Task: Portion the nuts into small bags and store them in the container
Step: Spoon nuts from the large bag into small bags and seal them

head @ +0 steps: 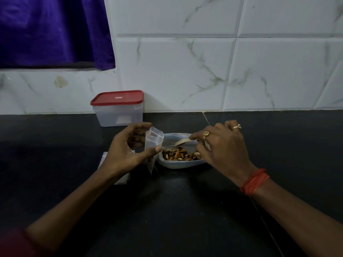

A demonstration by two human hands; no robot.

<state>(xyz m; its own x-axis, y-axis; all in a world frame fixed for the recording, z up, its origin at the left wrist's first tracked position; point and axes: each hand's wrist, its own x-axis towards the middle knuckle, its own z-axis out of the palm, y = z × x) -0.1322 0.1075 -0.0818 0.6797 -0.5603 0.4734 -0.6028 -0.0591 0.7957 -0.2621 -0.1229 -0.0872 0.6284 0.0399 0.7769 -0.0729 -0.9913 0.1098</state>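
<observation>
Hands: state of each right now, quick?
Left hand: pinches a small clear bag.
Right hand: grips a pale spoon above the nuts.

The lid (117, 97) is red on a frosted white container (118, 115). The counter (167, 210) is black, the wall tiles (259, 71) white with grey veins, the curtain (52, 30) purple, the nuts (178, 154) brown and black.

Handle of spoon (181, 141) hidden inside right hand (222, 147). Most of spare bags (122, 179) hidden under left hand (128, 145). Contents of held bag (154, 143) unclear. Print on lid label (119, 97) too small to read.
</observation>
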